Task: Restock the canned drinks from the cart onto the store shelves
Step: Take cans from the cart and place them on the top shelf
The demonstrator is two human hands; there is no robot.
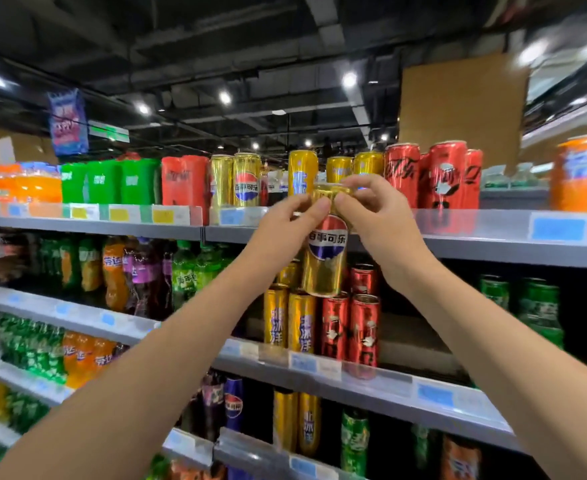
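Before a grocery aisle's drinks section, a person lifts a tall gold metal can with a red, white and blue roundel [325, 251] toward the grey metal top shelf [458, 237], both hands pinching it near its upper rim. The left hand [285, 230] has thumb and fingertips on the can's left shoulder; the right hand [378, 216] curls over its top and right side, so both are closed on the can, which hangs upright in mid-air in front of the shelf edge, not yet set down. The step in hand appears to be placing this one can; the cart is out of view. The next move likely calls for raising the can clear of the shelf lip with its blue price tags and sliding it into the gap just right of the two matching gold roundel cans [238, 180] standing there, without knocking the gold cans with blue lettering [302, 173] behind or the slim red cans [434, 174] to the right. That top shelf also carries shrink-wrapped packs in orange, green and red at the left and an orange can [581, 173] at far right. On the shelf below, gold and red cans [323, 323] stand stacked in two tiers beside bottled soft drinks [126, 271]; lower shelves hold further cans and bottles, blurred.
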